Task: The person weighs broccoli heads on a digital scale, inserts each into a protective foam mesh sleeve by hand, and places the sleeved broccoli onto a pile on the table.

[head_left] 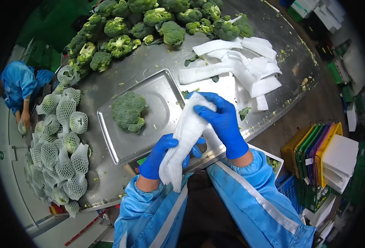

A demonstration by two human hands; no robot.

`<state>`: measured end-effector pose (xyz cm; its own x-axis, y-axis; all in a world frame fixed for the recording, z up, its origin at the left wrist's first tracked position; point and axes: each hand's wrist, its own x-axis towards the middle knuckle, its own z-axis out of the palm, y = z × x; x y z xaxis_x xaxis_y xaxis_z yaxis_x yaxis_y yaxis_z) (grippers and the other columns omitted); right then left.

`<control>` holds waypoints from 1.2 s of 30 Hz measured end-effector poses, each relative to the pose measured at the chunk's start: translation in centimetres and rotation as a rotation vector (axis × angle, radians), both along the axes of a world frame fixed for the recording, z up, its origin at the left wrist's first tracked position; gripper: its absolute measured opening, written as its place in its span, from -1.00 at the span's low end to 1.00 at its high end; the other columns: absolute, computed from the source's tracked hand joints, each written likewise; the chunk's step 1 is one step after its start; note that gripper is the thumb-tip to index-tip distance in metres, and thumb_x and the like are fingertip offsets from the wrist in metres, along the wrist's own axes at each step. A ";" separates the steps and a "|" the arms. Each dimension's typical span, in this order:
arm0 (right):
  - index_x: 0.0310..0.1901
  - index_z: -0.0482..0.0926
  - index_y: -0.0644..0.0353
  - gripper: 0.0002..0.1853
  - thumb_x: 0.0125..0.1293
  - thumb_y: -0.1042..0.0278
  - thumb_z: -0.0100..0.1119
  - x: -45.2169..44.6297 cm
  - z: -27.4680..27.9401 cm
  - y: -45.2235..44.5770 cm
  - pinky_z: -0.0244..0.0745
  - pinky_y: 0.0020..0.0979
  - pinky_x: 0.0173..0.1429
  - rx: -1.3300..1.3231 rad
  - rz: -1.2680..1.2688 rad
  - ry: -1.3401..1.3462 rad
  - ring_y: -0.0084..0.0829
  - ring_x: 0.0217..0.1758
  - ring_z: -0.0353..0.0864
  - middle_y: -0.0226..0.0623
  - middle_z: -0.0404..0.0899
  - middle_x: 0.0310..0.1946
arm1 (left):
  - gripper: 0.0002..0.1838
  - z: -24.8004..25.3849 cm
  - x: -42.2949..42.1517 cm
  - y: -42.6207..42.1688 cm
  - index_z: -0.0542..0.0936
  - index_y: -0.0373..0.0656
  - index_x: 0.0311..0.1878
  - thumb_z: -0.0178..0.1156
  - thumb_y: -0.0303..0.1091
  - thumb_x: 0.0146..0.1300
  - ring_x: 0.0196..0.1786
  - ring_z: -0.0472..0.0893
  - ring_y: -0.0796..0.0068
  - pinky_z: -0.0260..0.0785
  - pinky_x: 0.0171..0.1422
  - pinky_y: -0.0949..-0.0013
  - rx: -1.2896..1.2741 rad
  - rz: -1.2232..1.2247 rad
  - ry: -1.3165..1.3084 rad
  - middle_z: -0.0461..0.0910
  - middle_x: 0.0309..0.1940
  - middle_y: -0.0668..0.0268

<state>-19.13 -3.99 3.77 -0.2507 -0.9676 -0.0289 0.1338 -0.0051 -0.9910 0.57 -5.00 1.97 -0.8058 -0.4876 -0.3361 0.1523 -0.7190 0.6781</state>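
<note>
Both of my hands wear blue gloves and hold one white mesh sleeve (186,136), stretched slantwise between them in front of my body. My right hand (221,118) pinches its upper end between thumb and fingers. Lower down, my left hand (159,155) is closed around the sleeve, with its fingers partly hidden behind the mesh. The sleeve looks flat and limp. Just beyond my left hand, a broccoli head (128,111) lies in a shallow metal tray (107,138). More white sleeves (248,68) lie in a loose pile beyond my right hand.
Many broccoli heads (172,33) are heaped along the far side of the metal table (281,33). Netted broccoli (64,159) is piled at the left. A person in blue (23,84) works at far left. Coloured crates (314,153) stand at right, below table height.
</note>
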 end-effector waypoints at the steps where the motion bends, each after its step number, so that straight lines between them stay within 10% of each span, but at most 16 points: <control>1: 0.01 0.52 0.28 -0.61 0.11 0.44 0.28 -0.4 -0.9 0.0 0.42 -0.54 0.04 0.039 -0.079 -0.193 -0.56 -0.12 0.52 -0.35 0.58 -0.19 | -0.36 -0.9 0.1 0.2 0.33 -0.47 0.15 -0.02 -0.05 0.20 -0.27 0.61 0.27 0.52 -0.22 0.34 0.143 0.157 -0.035 0.51 -0.06 -0.11; 5: 0.02 0.50 0.36 -0.66 0.27 0.34 0.12 -0.3 -0.3 0.8 0.50 -0.48 -0.04 0.200 0.005 -0.783 -0.45 -0.21 0.59 -0.28 0.58 -0.16 | -0.40 -2.3 -2.0 -1.0 0.28 -0.29 0.28 -0.19 0.01 0.37 0.11 0.46 0.37 0.30 0.18 0.37 -0.047 0.287 0.053 0.43 0.13 0.14; 11: -0.05 0.58 0.33 -0.72 0.17 0.59 0.17 4.4 -4.3 2.1 0.42 -0.55 -0.05 -0.072 -0.025 -0.129 -0.51 -0.18 0.55 -0.24 0.60 -0.21 | -0.28 -3.9 -4.9 1.2 0.14 -0.33 0.34 0.04 0.00 0.29 0.30 0.25 0.36 0.05 0.39 0.35 -0.409 0.514 -0.058 0.24 0.27 0.16; 16: -0.12 0.58 0.34 -0.78 0.15 0.60 0.18 5.1 -5.0 2.1 0.42 -0.51 0.00 -0.309 -0.162 0.204 -0.44 -0.12 0.54 -0.21 0.55 -0.18 | -0.47 -5.2 -3.6 3.2 0.32 -0.33 0.21 0.18 -0.29 0.22 0.08 0.45 0.48 0.27 0.20 0.43 -0.286 0.656 -0.139 0.46 0.04 0.23; 20: 0.00 0.46 0.20 -0.72 0.38 0.23 -0.03 4.0 -1.9 2.6 0.48 -0.26 0.05 0.343 -0.057 -0.818 -0.29 -0.08 0.55 -0.22 0.52 -0.16 | -0.60 -6.0 -1.7 3.9 0.45 -0.33 0.07 0.21 -0.46 0.14 -0.06 0.51 0.56 0.40 0.02 0.49 -0.226 0.720 -0.158 0.55 -0.13 0.29; 25: -0.11 0.47 0.29 -0.59 0.20 0.09 0.21 5.8 -4.2 1.9 0.47 -0.41 -0.15 0.177 0.271 -0.025 -0.40 -0.28 0.54 -0.26 0.55 -0.32 | -0.86 -4.2 1.5 1.9 0.48 -0.27 -0.25 0.00 -0.47 0.15 -0.17 0.55 0.34 0.34 0.14 0.29 -0.061 0.783 0.271 0.55 -0.27 0.20; 29: -0.08 0.51 0.24 -0.71 0.34 0.20 0.01 8.2 -5.5 1.7 0.50 -0.46 -0.06 0.503 0.175 -0.828 -0.47 -0.19 0.59 -0.28 0.59 -0.22 | -0.82 -3.6 4.6 0.2 0.51 -0.25 -0.19 -0.03 -0.42 0.21 -0.12 0.56 0.30 0.36 0.13 0.27 0.316 1.035 0.129 0.58 -0.20 0.19; 34: 0.07 0.46 0.25 -0.57 0.29 0.10 0.09 8.9 -3.1 2.2 0.44 -0.47 0.07 0.762 0.496 -0.952 -0.48 -0.02 0.54 -0.29 0.56 -0.08 | -0.71 -2.6 8.1 1.8 0.48 -0.25 -0.01 -0.02 -0.33 0.27 -0.06 0.55 0.31 0.42 0.07 0.27 0.030 0.894 -0.102 0.58 -0.14 0.18; 36: 0.12 0.42 0.26 -0.52 0.28 0.10 0.11 9.5 -0.1 1.8 0.40 -0.49 0.11 0.589 0.926 -0.439 -0.51 0.00 0.52 -0.30 0.54 -0.04 | -0.66 -1.9 8.7 3.0 0.41 -0.27 0.08 0.00 -0.35 0.29 0.01 0.52 0.31 0.39 0.13 0.29 0.172 0.818 -0.100 0.50 -0.02 0.18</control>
